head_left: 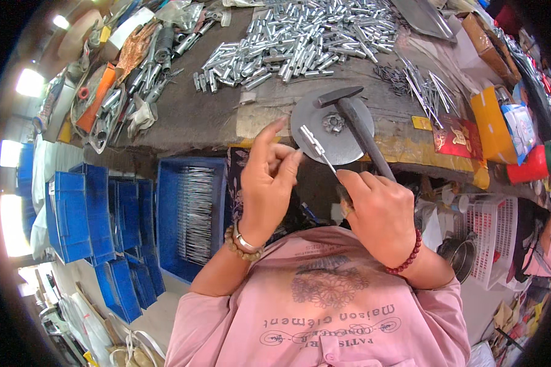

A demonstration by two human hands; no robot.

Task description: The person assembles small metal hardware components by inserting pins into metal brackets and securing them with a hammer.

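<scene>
My right hand [379, 214] is closed around a thin metal rod [329, 164] that slants up and left. At the rod's far end sits a shiny silver cylindrical piece [312, 140], over the round grey metal disc [312, 110]. Just left of that piece is my left hand [268, 174], index finger stretched out and thumb apart, with nothing visible in it. A hammer [358, 125] lies across the disc, its head at the far side and its handle running down behind my right hand. A small metal fitting [333, 123] stands at the disc's middle.
Many silver metal tubes [306, 43] are heaped on the far bench, with thin rods [419, 88] to their right. Tools and an orange-handled item [98, 98] crowd the left. A blue crate [165, 220] of rods stands below left, beside stacked blue bins [73, 208].
</scene>
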